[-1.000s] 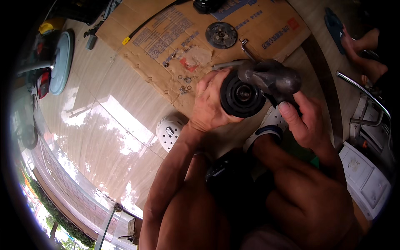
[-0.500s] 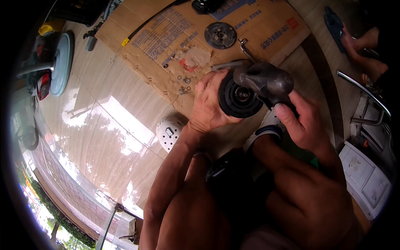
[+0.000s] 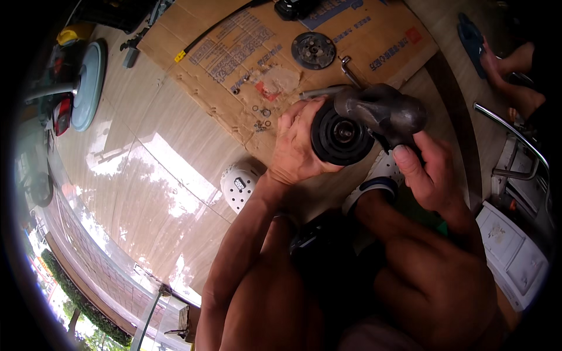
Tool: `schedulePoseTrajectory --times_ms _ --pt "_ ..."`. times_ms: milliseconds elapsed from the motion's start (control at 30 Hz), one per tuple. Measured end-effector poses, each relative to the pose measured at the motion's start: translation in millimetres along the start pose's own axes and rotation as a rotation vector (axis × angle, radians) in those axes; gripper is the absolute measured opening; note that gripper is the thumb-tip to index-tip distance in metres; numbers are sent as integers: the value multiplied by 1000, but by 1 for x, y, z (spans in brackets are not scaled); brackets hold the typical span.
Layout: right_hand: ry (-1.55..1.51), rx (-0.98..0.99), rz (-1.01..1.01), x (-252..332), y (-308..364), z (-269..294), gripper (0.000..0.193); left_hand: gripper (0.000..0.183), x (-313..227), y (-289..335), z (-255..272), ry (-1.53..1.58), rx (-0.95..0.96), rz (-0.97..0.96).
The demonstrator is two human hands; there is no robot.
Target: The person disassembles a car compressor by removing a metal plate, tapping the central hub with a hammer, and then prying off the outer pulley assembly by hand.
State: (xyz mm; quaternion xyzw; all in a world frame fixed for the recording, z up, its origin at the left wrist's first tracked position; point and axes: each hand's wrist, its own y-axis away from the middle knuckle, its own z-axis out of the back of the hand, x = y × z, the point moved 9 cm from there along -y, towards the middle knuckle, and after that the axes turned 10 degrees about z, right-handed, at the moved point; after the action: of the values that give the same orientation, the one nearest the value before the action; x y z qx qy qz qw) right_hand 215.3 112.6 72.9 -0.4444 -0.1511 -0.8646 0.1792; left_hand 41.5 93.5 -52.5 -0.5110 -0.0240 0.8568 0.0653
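My left hand [image 3: 295, 146] is wrapped round the side of a black round pulley [image 3: 329, 146] with ringed grooves, its face turned up towards me and a small hub at its centre. In my right hand [image 3: 430, 172] is a hammer, gripped by its handle. The dark hammer head [image 3: 386, 111], rounded at one end, hangs over the upper right edge of the pulley and hides part of it. I cannot tell whether the two touch. Behind the pulley a grey metal bar [image 3: 319, 92] sticks out.
Under the work lies a flattened cardboard sheet [image 3: 175, 73]. On it are a dark metal disc [image 3: 314, 51], a wrench [image 3: 349, 70], several small rings [image 3: 263, 117] and a black cable [image 3: 216, 29]. A stool [image 3: 91, 88] stands at left; another person's foot [image 3: 492, 61] is at right.
The pulley, both hands and the hammer sit slightly further right in the picture. The cardboard and its parts have shifted a little the same way. Both grips stay the same.
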Motion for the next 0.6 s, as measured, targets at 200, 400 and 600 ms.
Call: schedulePoseTrajectory --times_ms 200,400,600 --pt "197 86 119 -3 -7 -7 28 115 0 -1 -2 -18 -1 -7" --pt "88 32 17 -4 1 2 27 115 1 1 -2 -7 9 6" --pt "128 -44 241 3 3 3 29 115 -4 -1 0 -4 -20 -37"
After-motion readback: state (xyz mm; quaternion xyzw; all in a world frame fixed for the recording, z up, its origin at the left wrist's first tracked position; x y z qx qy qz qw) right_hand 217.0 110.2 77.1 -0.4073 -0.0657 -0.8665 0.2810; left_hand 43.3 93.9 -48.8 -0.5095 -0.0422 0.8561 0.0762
